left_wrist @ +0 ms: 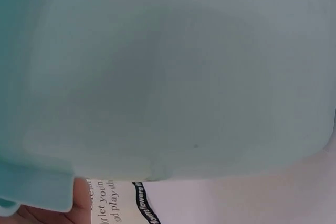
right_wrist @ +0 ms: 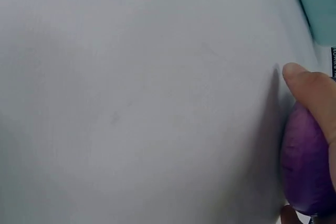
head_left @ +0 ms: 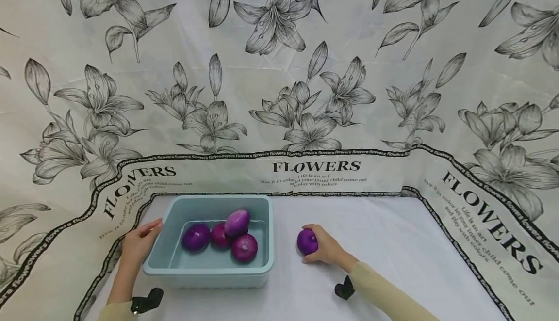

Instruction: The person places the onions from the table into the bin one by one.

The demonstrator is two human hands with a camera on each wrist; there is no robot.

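**Fifth onion in the right hand, tub steadied by the left**

Right hand (head_left: 328, 249) is curling its fingers round a purple onion (head_left: 307, 241) that is resting on the white tabletop (head_left: 393, 253), just to the right of the light-blue plastic tub (head_left: 262, 243) but not touching it. Right wrist view is confirming it: a fingertip (right_wrist: 304, 80) is lying over the top of the onion (right_wrist: 307, 163) w/ the tub's corner showing at the upper right. Fingers are clamped on the onion, no gap visible.

Left hand (head_left: 140, 243) is pressing against the tub's left wall w/ fingers up by the rim; left wrist view is mostly filled by the tub wall (left_wrist: 173, 77), so whether the fingers are hooking the rim can't be told. They're looking fairly straight in the head view.

Four more onions are sitting inside the tub: one at the left (head_left: 196, 236), one in the middle (head_left: 220, 236), one lying on top (head_left: 237, 222), one at the front (head_left: 244, 247).

Doing this step well, as I judge it: keep the grip wrapped round the onion's widest part, since the skin looks smooth and slippery. Lift clear of the tub's right rim before moving across. Keep the left hand bracing the tub so it isn't sliding on the cloth. Aim for the bare right side of the tub floor, and set down low, not dropping onto the stacked onion.
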